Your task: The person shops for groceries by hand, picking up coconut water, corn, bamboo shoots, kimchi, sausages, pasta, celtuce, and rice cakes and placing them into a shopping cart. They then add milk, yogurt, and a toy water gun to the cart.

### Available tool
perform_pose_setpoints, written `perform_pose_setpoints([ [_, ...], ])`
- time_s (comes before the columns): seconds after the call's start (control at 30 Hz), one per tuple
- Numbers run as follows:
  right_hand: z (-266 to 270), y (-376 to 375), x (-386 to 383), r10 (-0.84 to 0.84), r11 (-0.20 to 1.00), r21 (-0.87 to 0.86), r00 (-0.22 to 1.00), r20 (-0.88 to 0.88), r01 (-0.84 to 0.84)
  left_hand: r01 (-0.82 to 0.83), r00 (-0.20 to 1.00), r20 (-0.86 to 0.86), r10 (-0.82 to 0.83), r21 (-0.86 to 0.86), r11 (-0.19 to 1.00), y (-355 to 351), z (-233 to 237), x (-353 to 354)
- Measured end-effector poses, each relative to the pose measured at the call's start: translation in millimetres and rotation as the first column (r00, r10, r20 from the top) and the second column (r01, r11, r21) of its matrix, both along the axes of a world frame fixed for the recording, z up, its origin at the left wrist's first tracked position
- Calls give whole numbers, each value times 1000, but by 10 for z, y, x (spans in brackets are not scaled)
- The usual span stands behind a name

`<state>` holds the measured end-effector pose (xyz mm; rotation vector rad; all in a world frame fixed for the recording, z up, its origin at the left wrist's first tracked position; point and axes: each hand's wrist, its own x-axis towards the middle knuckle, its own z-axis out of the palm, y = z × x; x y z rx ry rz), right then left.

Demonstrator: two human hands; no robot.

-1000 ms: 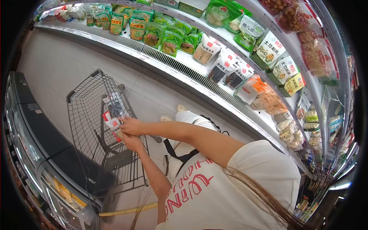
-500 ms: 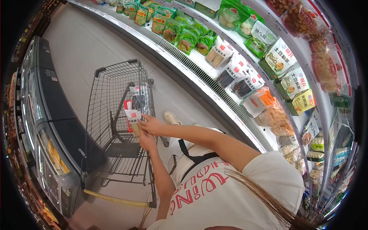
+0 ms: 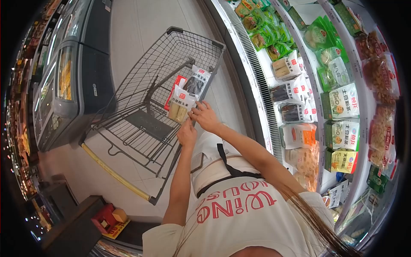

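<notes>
Left hand (image 3: 187, 134) and right hand (image 3: 204, 117) pinch the corn pack (image 3: 180, 108) near its edge; slackened pressure could drop it.

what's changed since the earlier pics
The view has swung round: the refrigerated shelf, first across the top, now runs down the right, and the shopping cart shows farther right. The left hand covers less of the corn pack than at first. The right hand stays at that pack; the dark corn pack stays in the cart.
</notes>
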<state>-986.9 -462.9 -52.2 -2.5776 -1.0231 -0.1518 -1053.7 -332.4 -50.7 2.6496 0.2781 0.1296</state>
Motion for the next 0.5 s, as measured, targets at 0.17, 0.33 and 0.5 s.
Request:
perform_pose_setpoints([
  [0.17, -60, -67, -37, 201, 979, 62, 973, -110, -195, 9, 998, -61, -12, -51, 999, -9, 82, -262],
  [0.33, 125, 110, 118, 156, 973, -74, 855, -495, -220, -17, 995, -103, 3, -140, 990, 65, 33, -447],
  [0.5, -657, 596, 782, -69, 997, -83, 619, -783, 7, 7, 984, -163, -66, -340, 940, 262, 0, -395],
])
